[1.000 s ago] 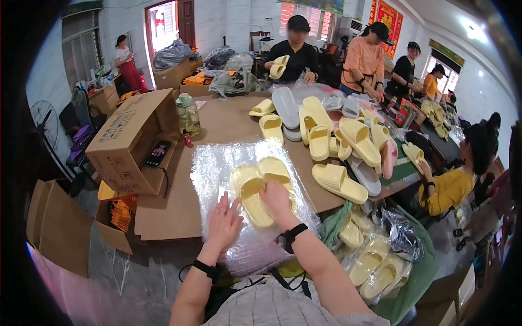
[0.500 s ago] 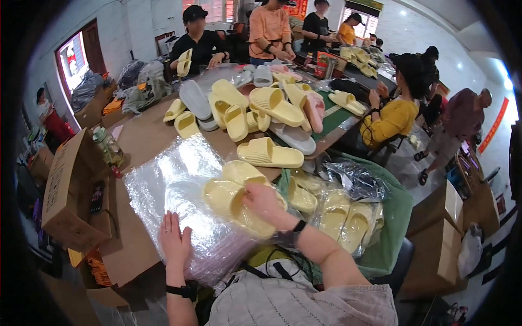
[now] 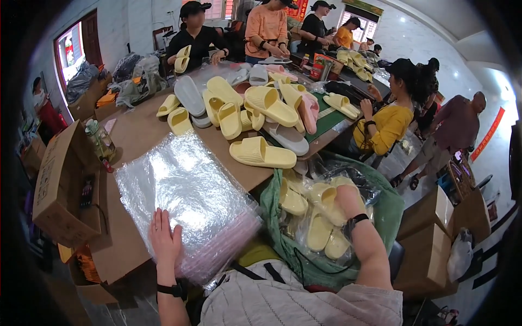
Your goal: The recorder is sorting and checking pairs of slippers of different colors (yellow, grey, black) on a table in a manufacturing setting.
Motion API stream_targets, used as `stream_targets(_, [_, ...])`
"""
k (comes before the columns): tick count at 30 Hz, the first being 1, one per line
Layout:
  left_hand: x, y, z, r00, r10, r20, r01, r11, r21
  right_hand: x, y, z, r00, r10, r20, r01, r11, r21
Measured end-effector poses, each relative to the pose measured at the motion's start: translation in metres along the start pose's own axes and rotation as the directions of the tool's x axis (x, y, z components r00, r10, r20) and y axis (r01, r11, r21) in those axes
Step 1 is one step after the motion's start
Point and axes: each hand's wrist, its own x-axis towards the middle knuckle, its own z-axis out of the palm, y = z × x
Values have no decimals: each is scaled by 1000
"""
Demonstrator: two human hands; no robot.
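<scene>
My left hand [image 3: 165, 237] lies flat, fingers stretched out, on a stack of clear plastic bags [image 3: 187, 179] at the table's near edge. To the right, my right hand [image 3: 349, 202] reaches down into an open green sack [image 3: 389, 217]. It touches a pale yellow slipper [image 3: 343, 183] in clear wrapping, and its fingers are hidden there. More bagged yellow slippers [image 3: 319, 231] lie around it in the sack. Beyond the bag stack, a single yellow slipper [image 3: 263, 154] rests on its side at the table edge.
A heap of loose yellow, grey and pink slippers [image 3: 270, 104] covers the table's far part. On the left stand an open cardboard box [image 3: 57, 185] and a green bottle [image 3: 99, 140]. Cardboard boxes [image 3: 427, 261] stand right of the sack. Several people sit or stand around the tables.
My right hand has moved right from above the bag stack into the green sack, taking the bagged pair of yellow slippers there. My left hand stays flat on the bags.
</scene>
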Motion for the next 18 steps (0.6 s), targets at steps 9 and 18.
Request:
stream_targets(9, [3,4,0,1000,-6,13,5,1000,24,-2,-18,31,997,23,77,-30,996,90])
stream_targets(18, [2,4,-2,1000,-10,-11,11,1000,25,-13,10,19,996,-2,87,-38,891,453])
